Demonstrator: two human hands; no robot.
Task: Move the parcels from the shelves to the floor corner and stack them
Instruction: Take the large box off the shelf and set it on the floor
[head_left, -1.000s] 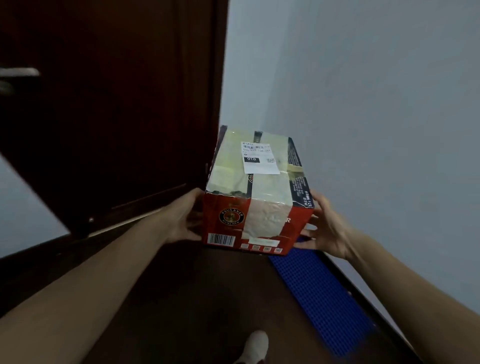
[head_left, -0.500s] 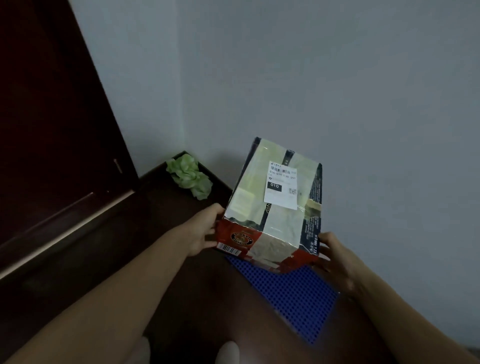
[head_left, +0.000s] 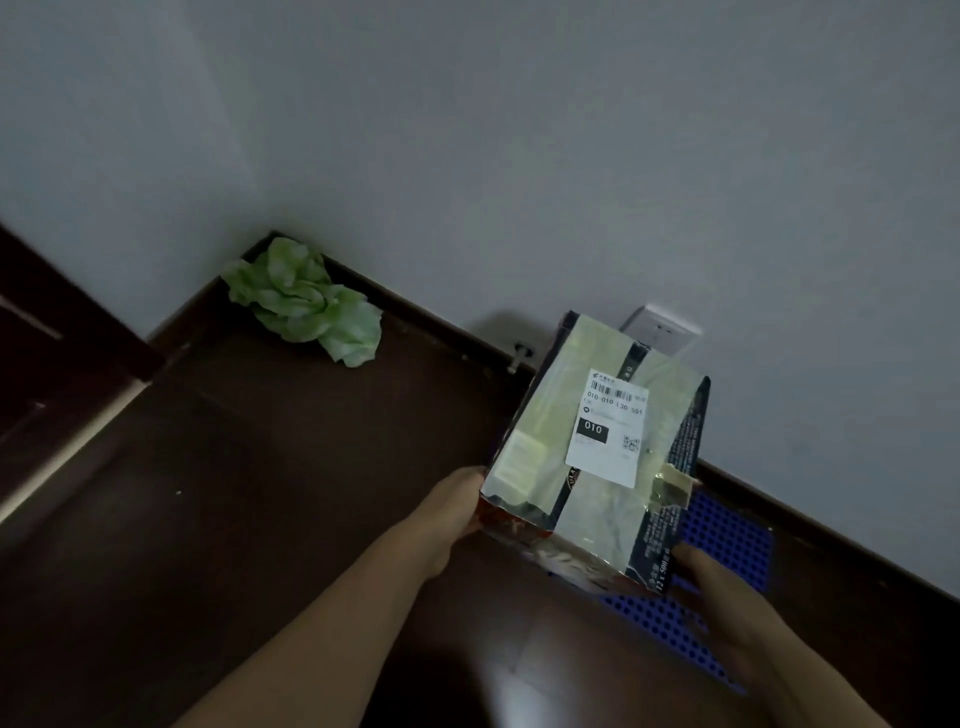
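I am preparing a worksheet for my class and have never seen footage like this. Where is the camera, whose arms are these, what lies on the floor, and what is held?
There is no machine here. A person wears a wide-angle camera on the head, so you look down along their own bare arms. The left hand and right hand grip a taped parcel, one on each side. It bears a white shipping label and is tilted over a blue perforated mat on the dark floor by the wall. Whether it touches the mat is unclear. A crumpled green bundle lies in the corner, and a white socket sits on the wall behind the parcel.
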